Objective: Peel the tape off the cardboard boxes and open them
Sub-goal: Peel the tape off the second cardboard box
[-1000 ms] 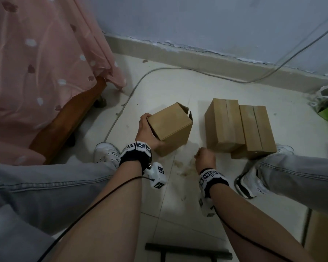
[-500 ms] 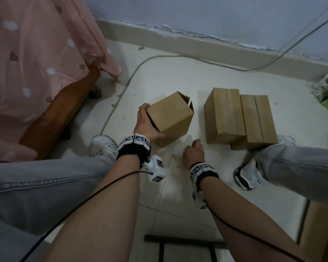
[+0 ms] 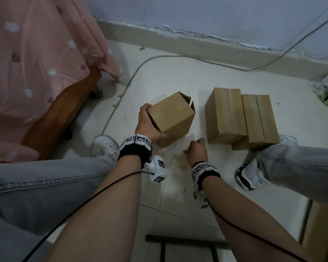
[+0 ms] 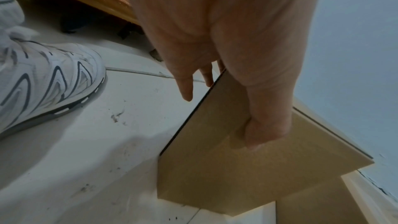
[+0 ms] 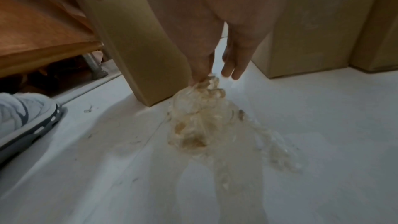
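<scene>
Right hand has drawn back from the box.

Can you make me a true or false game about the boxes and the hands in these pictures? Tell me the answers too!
1. The left hand holds a box. True.
2. Three boxes are on the floor. True: the held one plus two boxes side by side.
3. The right hand is empty. False: it pinches a wad of peeled tape.
4. The held box is sealed tight. False: flaps gape at its far end.
5. The two boxes on the right are stacked one on top of the other. False: they sit side by side.
</scene>
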Demonstrator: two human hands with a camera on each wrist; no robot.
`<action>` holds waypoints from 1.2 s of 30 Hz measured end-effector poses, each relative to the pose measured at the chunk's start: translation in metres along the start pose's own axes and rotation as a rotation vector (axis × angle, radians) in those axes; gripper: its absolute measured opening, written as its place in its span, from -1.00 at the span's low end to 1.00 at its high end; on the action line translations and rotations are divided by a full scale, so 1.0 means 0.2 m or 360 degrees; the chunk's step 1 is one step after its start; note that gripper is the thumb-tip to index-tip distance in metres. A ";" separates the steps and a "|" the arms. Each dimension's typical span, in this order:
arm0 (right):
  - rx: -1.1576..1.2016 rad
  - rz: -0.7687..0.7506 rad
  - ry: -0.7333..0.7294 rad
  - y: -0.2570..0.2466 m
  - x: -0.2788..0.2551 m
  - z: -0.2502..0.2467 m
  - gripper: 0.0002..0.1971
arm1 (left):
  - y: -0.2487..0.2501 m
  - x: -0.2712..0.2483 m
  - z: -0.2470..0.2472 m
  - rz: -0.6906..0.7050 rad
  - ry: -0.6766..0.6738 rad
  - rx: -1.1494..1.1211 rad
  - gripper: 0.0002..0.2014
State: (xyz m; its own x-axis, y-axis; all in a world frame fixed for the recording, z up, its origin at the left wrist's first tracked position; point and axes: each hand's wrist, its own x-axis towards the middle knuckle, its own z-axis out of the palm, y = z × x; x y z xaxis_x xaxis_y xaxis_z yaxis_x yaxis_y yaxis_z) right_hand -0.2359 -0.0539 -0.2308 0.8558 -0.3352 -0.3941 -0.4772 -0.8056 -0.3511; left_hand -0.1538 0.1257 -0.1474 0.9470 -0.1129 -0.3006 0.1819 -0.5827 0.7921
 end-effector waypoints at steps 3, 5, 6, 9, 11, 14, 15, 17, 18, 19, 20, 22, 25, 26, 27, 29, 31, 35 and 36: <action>-0.0249 -0.0096 0.0000 0.01 -0.01 -0.02 -0.79 | 0.00 0.00 0.00 0.0011 0.0012 -0.0006 0.08; -0.0230 -0.0052 -0.0125 0.00 -0.03 -0.02 -0.81 | 0.00 0.00 0.00 0.0012 0.0020 -0.0007 0.07; -0.0245 -0.0051 -0.0170 0.00 -0.04 -0.01 -0.81 | -0.01 0.01 0.01 0.0009 0.0020 -0.0008 0.07; -0.0258 -0.0059 -0.0315 -0.01 -0.05 0.01 -0.80 | 0.00 0.01 0.00 0.0006 0.0013 -0.0004 0.08; -0.0219 -0.0038 -0.0328 -0.02 -0.04 0.02 -0.78 | 0.00 0.01 0.00 0.0002 0.0010 -0.0008 0.07; -0.0194 -0.0079 -0.0193 -0.01 -0.03 0.01 -0.75 | 0.00 0.01 0.00 -0.0002 0.0004 -0.0006 0.08; -0.0203 -0.0099 -0.0156 0.00 -0.03 0.01 -0.73 | 0.00 0.00 0.01 -0.0001 0.0005 -0.0004 0.08; -0.0293 -0.0122 -0.0158 0.01 -0.02 0.02 -0.76 | -0.01 0.01 0.01 0.0002 0.0010 -0.0003 0.08; -0.0350 -0.0104 -0.0204 0.01 -0.02 0.02 -0.76 | -0.01 0.01 0.01 0.0004 0.0012 -0.0004 0.08; -0.0347 -0.0055 -0.0272 0.01 -0.02 0.01 -0.74 | 0.00 0.01 0.01 0.0005 0.0013 -0.0004 0.08; -0.0298 0.0002 -0.0355 0.01 -0.02 0.00 -0.72 | 0.00 0.01 0.00 0.0005 0.0013 -0.0002 0.08; -0.0160 0.0112 -0.0446 0.02 -0.01 -0.02 -0.71 | 0.00 0.01 0.00 -0.0007 0.0006 -0.0002 0.07; 0.0115 0.0245 -0.0339 0.04 0.00 -0.09 -0.71 | 0.01 0.00 0.00 -0.0030 -0.0006 0.0007 0.07; 0.0205 0.0285 -0.0300 0.05 0.01 -0.12 -0.70 | 0.02 -0.01 0.00 -0.0034 -0.0005 0.0011 0.07; 0.0274 0.0328 -0.0275 0.05 0.01 -0.15 -0.67 | 0.02 -0.02 0.00 -0.0038 -0.0002 0.0014 0.06; 0.0365 0.0342 -0.0207 0.04 0.02 -0.22 -0.61 | 0.03 -0.03 -0.01 -0.0053 0.0022 -0.0001 0.05; 0.0523 0.0303 -0.0057 0.00 0.02 -0.32 -0.60 | 0.04 -0.05 0.00 -0.0075 0.0064 -0.0056 0.04; 0.1039 0.0204 0.0074 -0.13 0.03 -0.52 -0.52 | 0.12 -0.06 -0.02 -0.0174 0.0163 -0.0253 0.06; 0.1146 0.0186 0.0037 -0.17 0.03 -0.58 -0.46 | 0.15 -0.06 -0.04 -0.0187 0.0198 -0.0284 0.07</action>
State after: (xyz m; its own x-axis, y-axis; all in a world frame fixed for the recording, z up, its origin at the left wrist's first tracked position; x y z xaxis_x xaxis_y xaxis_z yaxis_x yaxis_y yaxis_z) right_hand -0.1915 -0.0854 -0.1217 0.7914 -0.4161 -0.4477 -0.5719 -0.2457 -0.7826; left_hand -0.1573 0.1165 -0.1161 0.9399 0.0535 -0.3372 0.3261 -0.4335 0.8401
